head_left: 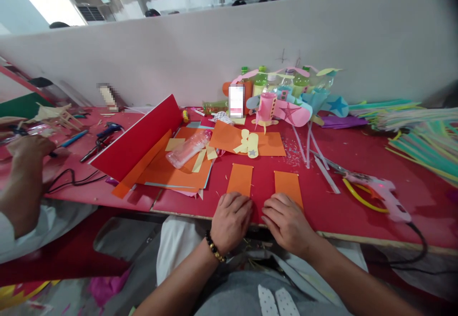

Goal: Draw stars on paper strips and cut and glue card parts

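Two narrow orange paper rectangles lie side by side near the table's front edge. On the lower end of the left paper rectangle (240,178) rests my left hand (232,220), wearing a beaded bracelet (213,248). My right hand (288,221) covers the lower end of the right paper rectangle (288,186), its fingers lying across it toward the left. Neither thumb shows clearly. Beyond them, a larger orange sheet (270,143) carries yellow paper cut-outs (253,145), one with a grey star. A pink glue gun (384,192) lies to the right, near scissors (327,162).
A pink plastic bottle (189,149) lies on stacked orange paper at left, beside an upright red board (143,137). Bottle-and-paper planes (268,108) and a phone (236,100) stand at the back. Coloured strips (422,120) fill the right. A co-worker's hand (30,147) is far left.
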Motion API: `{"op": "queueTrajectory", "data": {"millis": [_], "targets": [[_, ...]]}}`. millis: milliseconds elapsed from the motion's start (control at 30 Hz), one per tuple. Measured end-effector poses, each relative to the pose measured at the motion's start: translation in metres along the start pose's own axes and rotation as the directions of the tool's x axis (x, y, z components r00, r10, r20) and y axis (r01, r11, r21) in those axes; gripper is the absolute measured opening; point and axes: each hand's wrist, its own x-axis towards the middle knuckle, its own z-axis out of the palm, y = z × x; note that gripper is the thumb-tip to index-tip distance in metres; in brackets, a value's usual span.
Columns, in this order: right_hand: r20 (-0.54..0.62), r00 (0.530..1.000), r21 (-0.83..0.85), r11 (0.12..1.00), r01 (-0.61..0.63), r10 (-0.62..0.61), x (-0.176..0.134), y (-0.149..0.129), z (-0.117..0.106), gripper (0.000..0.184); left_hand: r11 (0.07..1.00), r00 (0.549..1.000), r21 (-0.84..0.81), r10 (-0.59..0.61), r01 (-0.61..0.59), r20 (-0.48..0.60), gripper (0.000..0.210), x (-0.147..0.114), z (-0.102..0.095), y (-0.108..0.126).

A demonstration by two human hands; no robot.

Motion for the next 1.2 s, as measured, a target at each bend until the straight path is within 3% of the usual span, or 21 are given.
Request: {"op": "queueTrajectory", "data": {"millis": [500,900,1200], "targets": [[-0.057,0.996,0.079,0.995,0.066,-0.062,-0.016,-0.011,-0.001,0.013,0.985,0.989,0.155,-0.094,0.076,0.111,0.039,0.010,-0.009,0.012],[-0.068,0.992,0.106,0.988,0.114,-0.107,-0.036,-0.027,-0.006,0.021,0.987,0.994,0.134,-0.092,0.083,0.065,0.033,0.014,-0.007,0.010],[-0.017,0.992,0.137,0.982,0.127,-0.126,-0.033,-0.030,-0.002,0.015,0.988,0.992,0.115,-0.108,0.101,0.059,0.028,0.018,-0.006,0.012]]}}
